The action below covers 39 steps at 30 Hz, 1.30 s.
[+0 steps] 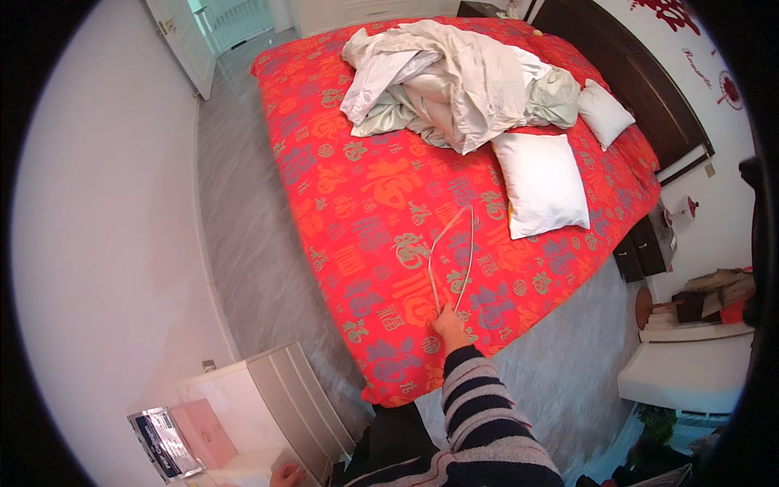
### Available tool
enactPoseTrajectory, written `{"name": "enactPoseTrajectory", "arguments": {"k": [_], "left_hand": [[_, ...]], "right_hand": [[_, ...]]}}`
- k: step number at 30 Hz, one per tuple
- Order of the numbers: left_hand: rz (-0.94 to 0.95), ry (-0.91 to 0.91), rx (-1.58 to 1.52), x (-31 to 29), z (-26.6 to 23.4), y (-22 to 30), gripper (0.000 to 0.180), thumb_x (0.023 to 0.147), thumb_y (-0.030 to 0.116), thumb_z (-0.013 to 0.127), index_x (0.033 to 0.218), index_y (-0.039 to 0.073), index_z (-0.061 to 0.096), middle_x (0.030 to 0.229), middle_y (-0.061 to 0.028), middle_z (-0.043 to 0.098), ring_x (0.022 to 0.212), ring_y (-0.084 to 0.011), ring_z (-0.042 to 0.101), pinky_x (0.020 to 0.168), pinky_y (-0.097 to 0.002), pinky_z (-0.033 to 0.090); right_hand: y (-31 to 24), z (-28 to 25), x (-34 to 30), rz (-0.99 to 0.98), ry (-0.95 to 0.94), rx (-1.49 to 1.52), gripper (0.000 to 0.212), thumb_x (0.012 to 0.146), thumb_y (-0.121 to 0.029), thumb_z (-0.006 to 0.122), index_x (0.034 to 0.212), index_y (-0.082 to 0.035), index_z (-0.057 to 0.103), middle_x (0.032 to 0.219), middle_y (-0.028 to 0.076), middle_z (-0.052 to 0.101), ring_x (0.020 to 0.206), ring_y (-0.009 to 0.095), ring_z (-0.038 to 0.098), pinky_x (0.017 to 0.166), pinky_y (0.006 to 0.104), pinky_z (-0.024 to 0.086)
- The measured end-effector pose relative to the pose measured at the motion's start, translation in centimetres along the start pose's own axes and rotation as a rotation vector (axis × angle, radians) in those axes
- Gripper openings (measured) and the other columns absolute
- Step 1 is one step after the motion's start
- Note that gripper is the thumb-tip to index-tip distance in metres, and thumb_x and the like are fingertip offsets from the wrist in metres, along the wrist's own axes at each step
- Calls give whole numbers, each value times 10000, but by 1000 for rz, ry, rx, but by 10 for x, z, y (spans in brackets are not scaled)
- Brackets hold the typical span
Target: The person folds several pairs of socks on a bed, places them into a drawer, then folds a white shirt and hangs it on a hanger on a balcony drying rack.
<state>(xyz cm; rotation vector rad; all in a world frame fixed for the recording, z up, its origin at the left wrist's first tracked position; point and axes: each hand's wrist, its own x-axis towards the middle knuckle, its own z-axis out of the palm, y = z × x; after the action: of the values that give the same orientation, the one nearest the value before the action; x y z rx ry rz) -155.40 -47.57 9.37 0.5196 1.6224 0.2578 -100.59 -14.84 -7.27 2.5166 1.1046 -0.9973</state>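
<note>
My right hand [450, 323] is closed around the lower end of a thin pale wire loop [471, 252], long and bent like a stretched clothes hanger. The loop reaches away from me over the near part of the bed, above a red bedspread [349, 252] with gold and grey characters. Whether it touches the cloth I cannot tell. Only part of my left hand [286, 476] shows at the lower edge, beside a pale cabinet; its fingers are too cut off to read. Beyond the loop lie a white pillow [545, 185] and a rumpled beige quilt [454, 81].
A second white pillow [604, 114] lies by the dark headboard [625, 65]. To my left stands a pale cabinet [296, 398] with a pink box [204, 432] and a silver packet [165, 442]. Dark bedside drawers [647, 247] and a white bench [686, 373] are at right.
</note>
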Motion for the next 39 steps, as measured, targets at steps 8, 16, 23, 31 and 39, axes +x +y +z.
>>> {"name": "enactPoseTrajectory", "arguments": {"k": [8, 16, 23, 31, 39], "left_hand": [[126, -164, 304, 39, -20, 42, 342, 905, 251, 574, 1173, 51, 505, 959, -101, 633, 867, -205, 614, 716, -345, 506], [331, -511, 760, 122, 26, 95, 449, 885, 288, 592, 1230, 14, 504, 1104, -118, 611, 1009, -155, 572, 796, -305, 491], [969, -658, 1417, 117, 240, 192, 376, 885, 253, 587, 1182, 38, 504, 984, -110, 639, 909, -216, 614, 717, -352, 503], [1633, -1012, 1569, 146, 483, 245, 363, 858, 263, 605, 1164, 83, 529, 1338, -195, 457, 1001, -296, 600, 786, -456, 487], [881, -488, 1203, 158, 661, 248, 281, 872, 269, 595, 1072, 72, 584, 913, -49, 646, 865, -186, 599, 704, -323, 491]], "right_hand": [[102, 44, -153, -228, -37, -12, 373, 850, -401, 454, 1012, -98, 598, 971, 158, 654, 912, 333, 627, 758, 465, 489], [321, 42, -353, 66, 518, 522, 429, 870, -462, 528, 791, -44, 584, 745, 183, 609, 714, 381, 589, 627, 456, 460], [484, 85, -482, 563, 714, 599, 424, 863, -442, 543, 729, -43, 592, 722, 183, 610, 709, 392, 583, 617, 455, 454], [688, 44, -498, 1126, 1046, 689, 325, 881, -339, 530, 770, -42, 602, 727, 192, 608, 729, 413, 578, 641, 467, 447], [924, -159, -502, 675, 1601, 1260, 218, 953, -151, 450, 803, -8, 515, 526, 58, 512, 396, 144, 503, 352, 274, 390]]}}
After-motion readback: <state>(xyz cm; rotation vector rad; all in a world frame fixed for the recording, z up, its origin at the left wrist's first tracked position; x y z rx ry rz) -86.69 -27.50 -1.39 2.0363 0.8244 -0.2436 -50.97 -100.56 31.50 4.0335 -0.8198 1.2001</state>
